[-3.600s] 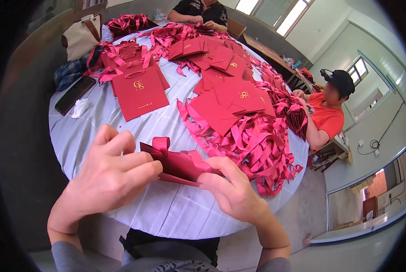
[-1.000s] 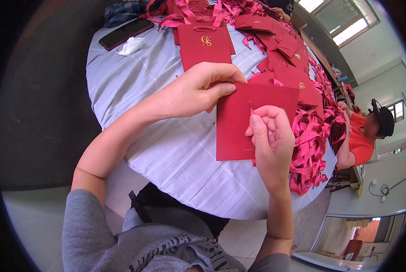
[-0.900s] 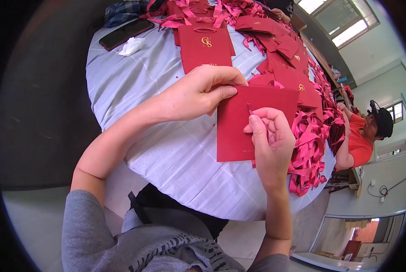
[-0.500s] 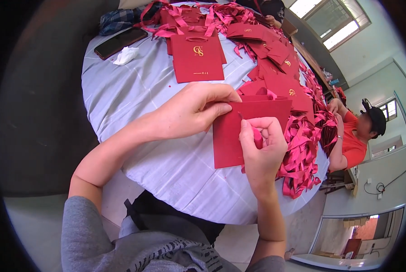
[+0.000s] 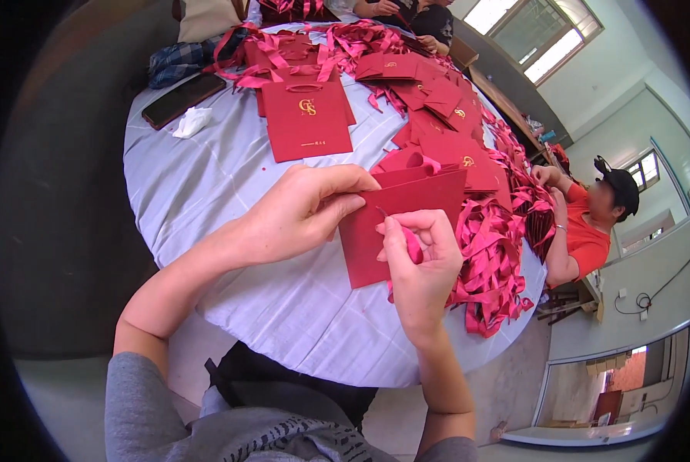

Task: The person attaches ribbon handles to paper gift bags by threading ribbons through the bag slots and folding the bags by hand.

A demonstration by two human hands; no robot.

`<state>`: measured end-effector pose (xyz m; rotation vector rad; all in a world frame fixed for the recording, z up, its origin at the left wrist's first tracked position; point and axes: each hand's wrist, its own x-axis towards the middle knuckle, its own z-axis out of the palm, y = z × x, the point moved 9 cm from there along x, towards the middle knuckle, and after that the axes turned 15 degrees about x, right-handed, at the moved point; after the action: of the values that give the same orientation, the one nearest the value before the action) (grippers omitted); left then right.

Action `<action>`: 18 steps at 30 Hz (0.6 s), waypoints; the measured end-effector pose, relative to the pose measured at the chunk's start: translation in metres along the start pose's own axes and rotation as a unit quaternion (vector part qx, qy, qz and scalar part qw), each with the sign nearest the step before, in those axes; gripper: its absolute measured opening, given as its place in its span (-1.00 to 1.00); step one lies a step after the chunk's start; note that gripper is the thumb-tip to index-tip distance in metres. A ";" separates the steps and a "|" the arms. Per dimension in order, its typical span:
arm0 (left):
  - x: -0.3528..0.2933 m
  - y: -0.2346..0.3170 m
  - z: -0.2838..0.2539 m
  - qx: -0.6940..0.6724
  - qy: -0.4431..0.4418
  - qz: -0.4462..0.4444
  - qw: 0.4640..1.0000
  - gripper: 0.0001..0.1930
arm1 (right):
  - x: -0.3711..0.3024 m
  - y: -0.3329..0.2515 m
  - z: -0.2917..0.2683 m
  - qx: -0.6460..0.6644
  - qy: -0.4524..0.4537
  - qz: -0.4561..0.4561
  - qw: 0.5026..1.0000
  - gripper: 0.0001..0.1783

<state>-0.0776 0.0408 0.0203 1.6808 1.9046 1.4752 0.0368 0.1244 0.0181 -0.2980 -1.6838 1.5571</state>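
Bag (image 5: pixel 364 258), red and a bit tipped, up over the white cloth (image 5: pixel 283 331) near a heap of pink ribbons (image 5: pixel 499 269). Holds its top left corner in the closed fingers of the left hand (image 5: pixel 295 209). Pinches a pink ribbon (image 5: pixel 413 243) at its near side with the right hand (image 5: pixel 426 266), thumb to finger.
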 end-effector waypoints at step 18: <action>-0.006 0.036 0.009 0.140 0.084 0.135 0.977 -0.80 | -0.018 -0.047 0.028 -0.362 -0.049 -0.287 0.886 -0.83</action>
<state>-0.0465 0.0349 0.0407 2.0705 2.1254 1.5443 0.0450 0.0826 0.0564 -0.0720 -2.1351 0.4794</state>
